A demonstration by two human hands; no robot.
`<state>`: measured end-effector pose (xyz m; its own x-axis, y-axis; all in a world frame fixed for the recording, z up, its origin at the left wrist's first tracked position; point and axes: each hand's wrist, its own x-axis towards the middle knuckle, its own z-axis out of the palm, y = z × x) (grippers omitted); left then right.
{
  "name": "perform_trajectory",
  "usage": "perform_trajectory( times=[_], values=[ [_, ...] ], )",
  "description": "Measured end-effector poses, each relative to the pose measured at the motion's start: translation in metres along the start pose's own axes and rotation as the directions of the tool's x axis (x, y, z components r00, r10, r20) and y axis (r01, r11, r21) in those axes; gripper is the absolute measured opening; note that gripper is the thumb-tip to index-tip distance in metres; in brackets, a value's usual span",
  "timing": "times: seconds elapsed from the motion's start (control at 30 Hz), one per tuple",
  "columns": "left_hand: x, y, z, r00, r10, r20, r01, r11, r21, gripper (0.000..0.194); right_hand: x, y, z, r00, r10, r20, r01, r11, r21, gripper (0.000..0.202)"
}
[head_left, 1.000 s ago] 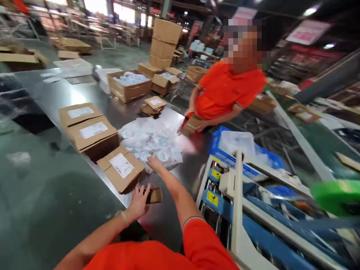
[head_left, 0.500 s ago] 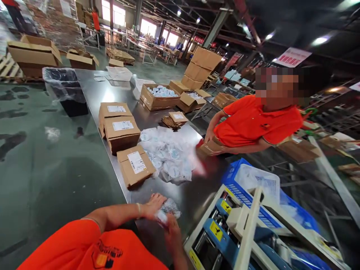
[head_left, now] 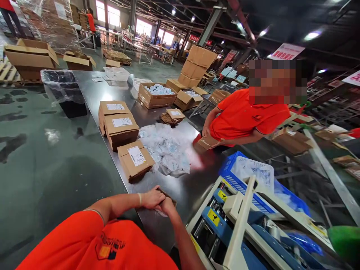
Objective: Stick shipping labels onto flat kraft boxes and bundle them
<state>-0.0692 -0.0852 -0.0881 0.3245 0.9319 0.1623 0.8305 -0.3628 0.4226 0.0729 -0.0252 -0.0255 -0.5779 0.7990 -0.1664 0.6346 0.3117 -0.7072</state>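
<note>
My left hand (head_left: pixel 152 198), with a band at the wrist, and my right hand (head_left: pixel 168 206) are close together at the table's near edge. Both are closed around a small cardboard box (head_left: pixel 172 201), mostly covered by my fingers. A whitish bit shows beneath them, too hidden to name. Beyond my hands lie a stack of flat cardboard boxes with a white label (head_left: pixel 137 156) and a heap of clear plastic bags (head_left: pixel 168 150) holding round white items. Across the table, a co-worker's hands hold another cardboard box (head_left: pixel 207 143).
Two taller labelled box stacks (head_left: pixel 121 123) line the left edge of the metal table (head_left: pixel 90 88). A carton of wrapped items (head_left: pixel 157 98) stands farther back. On my right are a taping machine (head_left: pixel 218 221) and a blue crate (head_left: pixel 229 170). A lined bin (head_left: pixel 63 88) stands beyond the left edge.
My hands were apart around a clear plastic packet; now they are together on a small cardboard box. The co-worker's box has tilted slightly. The whole view has shifted a little.
</note>
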Motion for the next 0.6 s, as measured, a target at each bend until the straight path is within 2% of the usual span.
perform_trajectory(
  times=[0.1,0.17,0.2,0.23,0.33,0.43,0.53,0.6],
  values=[
    [0.003,0.001,-0.002,0.999,0.036,0.005,-0.037,0.998,0.056,0.037,-0.018,0.030,-0.025,0.992,-0.021,-0.123,0.007,0.994,-0.113,0.020],
    [0.004,0.001,-0.003,0.998,0.050,0.027,-0.053,0.993,0.104,0.039,-0.025,0.057,-0.036,0.941,0.016,-0.338,-0.038,0.998,-0.059,0.023],
    [0.004,0.002,-0.003,0.998,0.051,0.038,-0.055,0.991,0.122,0.042,-0.025,0.067,-0.036,0.917,0.066,-0.394,-0.072,0.997,-0.001,0.021],
    [0.003,0.002,-0.003,0.998,0.046,0.045,-0.051,0.989,0.135,0.047,-0.024,0.073,-0.033,0.907,0.118,-0.404,-0.102,0.993,0.061,0.019],
    [0.003,0.008,-0.008,0.997,0.025,0.070,-0.034,0.991,0.131,0.059,-0.013,0.071,-0.014,0.954,0.162,-0.253,-0.137,0.984,0.115,0.010],
    [0.002,0.013,-0.016,0.996,0.000,0.092,-0.006,0.998,0.065,0.060,-0.007,0.062,0.000,0.988,0.066,-0.138,-0.070,0.997,-0.028,0.012],
    [-0.004,0.007,-0.025,0.995,-0.034,0.089,0.048,0.986,-0.158,0.048,-0.019,0.074,0.003,0.991,-0.129,-0.035,0.124,0.987,-0.103,0.016],
    [-0.013,-0.004,-0.032,0.990,-0.138,-0.008,0.124,0.912,-0.392,0.039,-0.034,0.090,0.005,0.973,-0.229,0.011,0.229,0.963,-0.146,0.025]
  ],
)
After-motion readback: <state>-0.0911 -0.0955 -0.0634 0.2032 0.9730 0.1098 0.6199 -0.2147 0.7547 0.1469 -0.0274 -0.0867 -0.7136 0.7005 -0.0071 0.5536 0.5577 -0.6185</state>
